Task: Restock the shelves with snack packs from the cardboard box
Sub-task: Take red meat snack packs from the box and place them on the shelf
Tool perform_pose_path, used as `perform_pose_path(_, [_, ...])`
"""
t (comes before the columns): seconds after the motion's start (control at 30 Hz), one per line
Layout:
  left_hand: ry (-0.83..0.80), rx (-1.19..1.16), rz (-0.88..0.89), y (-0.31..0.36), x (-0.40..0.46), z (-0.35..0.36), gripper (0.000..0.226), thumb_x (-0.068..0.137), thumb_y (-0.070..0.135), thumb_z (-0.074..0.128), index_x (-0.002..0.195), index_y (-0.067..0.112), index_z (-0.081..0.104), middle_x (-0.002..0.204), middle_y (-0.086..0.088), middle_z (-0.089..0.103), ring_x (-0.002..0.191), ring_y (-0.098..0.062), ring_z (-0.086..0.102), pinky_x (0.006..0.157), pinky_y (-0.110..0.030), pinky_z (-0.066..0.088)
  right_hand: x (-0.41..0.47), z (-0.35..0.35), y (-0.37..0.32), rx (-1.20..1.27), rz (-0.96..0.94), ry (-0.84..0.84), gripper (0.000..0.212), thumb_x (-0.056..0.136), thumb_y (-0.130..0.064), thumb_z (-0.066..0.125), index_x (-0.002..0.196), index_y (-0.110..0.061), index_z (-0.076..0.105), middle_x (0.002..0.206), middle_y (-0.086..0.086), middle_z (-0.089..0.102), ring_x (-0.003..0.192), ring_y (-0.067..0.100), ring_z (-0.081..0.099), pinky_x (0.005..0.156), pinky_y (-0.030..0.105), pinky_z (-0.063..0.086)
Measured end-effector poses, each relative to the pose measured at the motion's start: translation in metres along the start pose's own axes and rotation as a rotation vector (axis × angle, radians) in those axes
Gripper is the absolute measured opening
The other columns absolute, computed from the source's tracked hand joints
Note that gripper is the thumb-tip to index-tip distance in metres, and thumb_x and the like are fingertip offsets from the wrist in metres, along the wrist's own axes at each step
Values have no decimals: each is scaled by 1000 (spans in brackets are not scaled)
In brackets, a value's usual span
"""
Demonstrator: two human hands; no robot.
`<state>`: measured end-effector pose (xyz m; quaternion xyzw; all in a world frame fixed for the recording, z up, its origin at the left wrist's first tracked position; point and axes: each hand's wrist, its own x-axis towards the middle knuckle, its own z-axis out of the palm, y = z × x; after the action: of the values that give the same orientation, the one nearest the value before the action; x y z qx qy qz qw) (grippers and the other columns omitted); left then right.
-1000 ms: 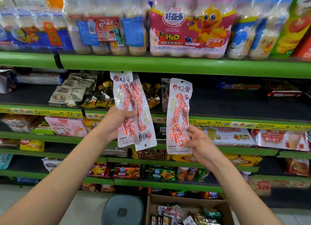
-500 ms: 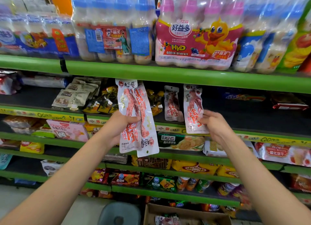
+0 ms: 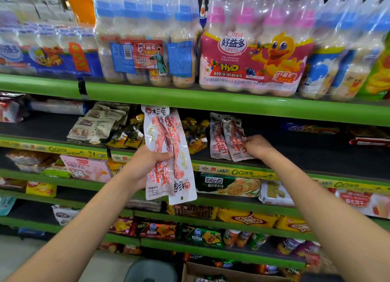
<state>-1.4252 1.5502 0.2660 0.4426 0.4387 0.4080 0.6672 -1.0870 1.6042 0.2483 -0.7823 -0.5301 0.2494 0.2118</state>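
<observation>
Left hand point(image 3: 145, 165) gripped two upright snack packs point(image 3: 168, 155) near the shelf point(image 3: 274, 163), right hand point(image 3: 258, 146) pinched a pack point(image 3: 235, 138) standing on it beside another, box point(image 3: 211, 273) below.

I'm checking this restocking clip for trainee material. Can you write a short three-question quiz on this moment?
1. True or false: the left hand grips long white-and-red plastic snack packs.
2. Where do the two white-and-red packs at the right hand stand? A) on the dark shelf under the green rail B) in the brown cardboard box C) among the bottle multipacks
3. What cartoon animal is on the pink bottle multipack?

Key: 1 true; 2 A; 3 a yellow duck.
</observation>
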Motion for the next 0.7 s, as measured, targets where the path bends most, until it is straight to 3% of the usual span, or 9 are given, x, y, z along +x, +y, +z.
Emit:
perform_pose_path(0.1, [5,-1,-2,0,1,-3,33,94,-2,61,125,9,63,109,-12,77,96,-33,75,67,-41,62,-2,3,1,-153,-3,21,43,102,-33,45,133,-7,59,134,18,62,114,33,61,89,32,49])
perform_pose_path(0.2, [2,-11,-4,-1,2,0,35,93,-3,62,126,8,62,110,-13,76,97,-33,75,69,-42,62,-5,9,5,-252,-61,87,53,100,-39,45,148,-15,43,152,19,43,136,38,43,107,41,41])
perform_pose_path(0.27, [-18,-15,-2,-1,3,3,36,93,-3,62,127,10,62,112,-12,76,99,-34,74,71,-43,62,-10,12,6,-269,-204,109,58,98,-46,47,152,-29,36,156,13,34,139,39,33,110,45,36])
perform_pose_path(0.37, [-43,-20,1,-1,4,7,37,94,-2,61,129,11,61,114,-12,75,101,-33,74,71,-42,62,-12,17,4,-361,-333,-34,54,100,-54,39,152,-42,34,166,-2,19,147,34,20,117,49,26])
perform_pose_path(0.43, [-50,-14,3,-1,5,11,38,95,-2,61,130,12,60,114,-12,75,101,-33,74,71,-42,62,-11,20,5,-406,-287,-94,53,101,-55,35,152,-42,33,167,-2,16,149,33,18,117,48,23])
perform_pose_path(0.57, [-48,-4,1,-1,7,14,38,94,-2,62,130,12,60,113,-11,76,101,-32,74,72,-43,63,-13,24,8,-321,-250,-9,52,102,-46,37,152,-31,40,163,8,27,145,35,26,116,44,29])
perform_pose_path(0.7, [-47,-4,-9,-3,9,13,39,93,-1,63,131,11,60,114,-12,75,102,-33,74,76,-47,62,-14,27,8,-334,-220,31,54,101,-46,34,152,-30,39,162,8,29,143,35,27,114,44,31])
